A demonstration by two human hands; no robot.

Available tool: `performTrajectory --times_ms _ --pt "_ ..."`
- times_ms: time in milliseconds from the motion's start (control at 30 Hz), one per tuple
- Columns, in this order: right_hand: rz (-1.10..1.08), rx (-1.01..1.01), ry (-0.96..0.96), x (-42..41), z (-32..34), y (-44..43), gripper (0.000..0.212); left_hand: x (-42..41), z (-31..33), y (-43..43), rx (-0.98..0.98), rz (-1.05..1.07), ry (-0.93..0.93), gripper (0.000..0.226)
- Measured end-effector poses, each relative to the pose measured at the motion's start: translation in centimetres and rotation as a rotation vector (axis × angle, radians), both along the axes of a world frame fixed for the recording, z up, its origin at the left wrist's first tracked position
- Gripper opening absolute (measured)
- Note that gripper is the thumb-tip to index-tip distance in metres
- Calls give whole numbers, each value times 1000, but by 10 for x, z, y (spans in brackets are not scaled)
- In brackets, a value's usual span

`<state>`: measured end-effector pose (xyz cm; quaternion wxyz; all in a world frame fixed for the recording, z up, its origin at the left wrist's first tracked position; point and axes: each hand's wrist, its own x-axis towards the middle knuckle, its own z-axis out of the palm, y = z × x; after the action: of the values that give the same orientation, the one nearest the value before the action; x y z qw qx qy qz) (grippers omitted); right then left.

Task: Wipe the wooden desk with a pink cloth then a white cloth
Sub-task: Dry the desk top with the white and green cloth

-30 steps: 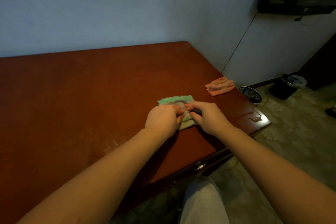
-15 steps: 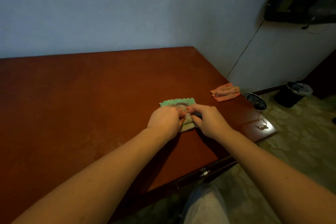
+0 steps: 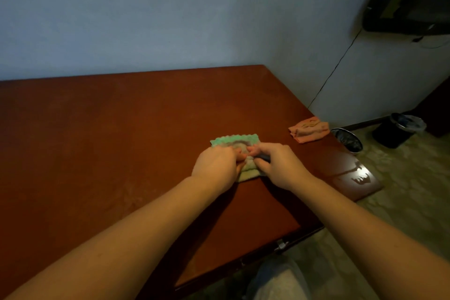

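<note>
View from above of a reddish-brown wooden tabletop (image 3: 121, 141) set against a pale wall. Right of its middle, the left hand (image 3: 216, 165) and right hand (image 3: 280, 165) meet, fingers curled and pinching a small whitish cloth with a scalloped green edge (image 3: 231, 140) that lies on the wood, probably to gather it into a wiping pad. A folded pink cloth (image 3: 308, 129) rests apart at the far right edge, likely finished with. On the floor to the right stand a round dark bin (image 3: 348, 140) and a black bin (image 3: 397, 129), both plastic-lined — contents cannot be made out.
</note>
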<state>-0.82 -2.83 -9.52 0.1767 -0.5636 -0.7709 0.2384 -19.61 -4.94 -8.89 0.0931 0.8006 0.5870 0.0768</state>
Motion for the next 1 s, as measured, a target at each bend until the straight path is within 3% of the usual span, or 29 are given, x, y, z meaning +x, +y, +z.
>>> performTrajectory --times_ms 267,400,533,700,900,1000 --pt "-23 49 -22 -17 2 19 15 -5 -7 24 6 58 -6 33" --pt "56 31 -66 -7 -1 4 15 -17 -4 3 44 -28 16 33" --pt "134 73 24 3 -8 -3 18 -16 -10 -8 151 -76 -40 36" --pt "32 89 -139 -17 3 30 14 -7 -7 28 26 16 32 38" --pt "258 60 13 9 -1 -6 29 -33 -11 0 23 -109 -109 40" --pt "225 114 -31 6 -3 16 28 -24 -11 15 33 -80 -113 38"
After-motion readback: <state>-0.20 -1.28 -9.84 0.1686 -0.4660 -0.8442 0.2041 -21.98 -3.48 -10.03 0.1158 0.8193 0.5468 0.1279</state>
